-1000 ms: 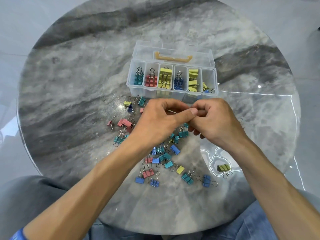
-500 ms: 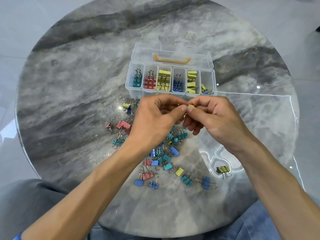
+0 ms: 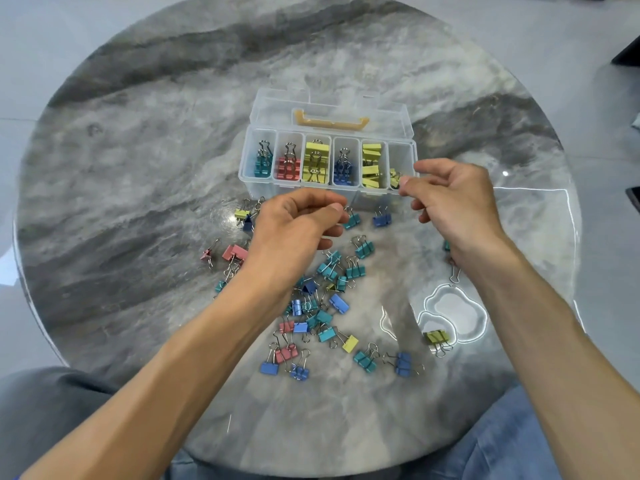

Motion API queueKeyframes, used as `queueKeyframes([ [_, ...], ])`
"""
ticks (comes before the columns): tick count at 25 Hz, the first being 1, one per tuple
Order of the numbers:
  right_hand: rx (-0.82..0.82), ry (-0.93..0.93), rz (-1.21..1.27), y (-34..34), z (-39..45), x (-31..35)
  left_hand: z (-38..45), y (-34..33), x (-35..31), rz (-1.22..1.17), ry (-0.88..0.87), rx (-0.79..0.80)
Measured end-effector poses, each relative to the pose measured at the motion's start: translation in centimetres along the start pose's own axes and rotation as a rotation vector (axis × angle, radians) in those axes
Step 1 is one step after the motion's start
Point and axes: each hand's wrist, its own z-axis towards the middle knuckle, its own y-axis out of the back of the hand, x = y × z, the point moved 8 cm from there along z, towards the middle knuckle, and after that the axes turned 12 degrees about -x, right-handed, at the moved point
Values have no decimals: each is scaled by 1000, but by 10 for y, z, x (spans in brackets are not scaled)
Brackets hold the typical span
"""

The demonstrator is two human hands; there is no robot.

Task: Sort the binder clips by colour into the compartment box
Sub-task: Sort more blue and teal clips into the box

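Compartment box (image 3: 401, 152): clear plastic, rectangular, six narrow cells in a row, sitting open on the table; its lid is lying back behind it with a tan handle (image 3: 330, 120) showing.
Cells, from the box's left end: teal clips (image 3: 263, 163); red clips (image 3: 288, 168); yellow clips (image 3: 315, 162); dark blue clips (image 3: 343, 169); more yellow clips (image 3: 371, 164); the last cell is showing a few yellow ones low at its front.
Loose binder clips (image 3: 327, 296): small folded-metal bodies with wire loop handles, painted teal, blue, pink and yellow, lying scattered in front of the box.
Olive clip (image 3: 437, 338): sitting alone, in front of the box's right end and well apart from it.
Table (image 3: 138, 168): round, glossy grey marbled top.
Left hand (image 3: 294, 226): hovering in front of the box, fingers curled, thumb meeting forefinger; whether anything is pinched cannot be told.
Right hand (image 3: 453, 199): at the box's right front corner, fingertips pinching a small yellowish clip (image 3: 402, 181) at the last cell.
Hands: apart.
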Motion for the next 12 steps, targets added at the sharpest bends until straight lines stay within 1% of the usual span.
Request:
queueKeyframes([
  [2,24,126,-118,15,-1,19,-2,0,-2,9,-7,1],
  [3,80,188,-221,21,-4,24,-2,0,-3,8,-9,-5],
  [4,171,220,-354,27,-11,23,-1,2,-4,3,-15,-12],
  [5,290,197,-509,30,-20,13,-1,2,-5,-2,-15,-15],
  [8,655,11,-992,34,-61,-32,0,0,-3,12,-23,4],
  [9,713,-35,-1100,34,-70,-40,-1,-1,-1,29,-33,12],
  [10,727,-57,-1171,32,-75,-45,-3,-2,-1,78,-68,17],
  [11,720,-64,-1213,30,-77,-46,-6,-5,-3,185,-164,26],
  [12,709,-68,-1242,29,-77,-49,-11,-11,-8,340,-316,59],
])
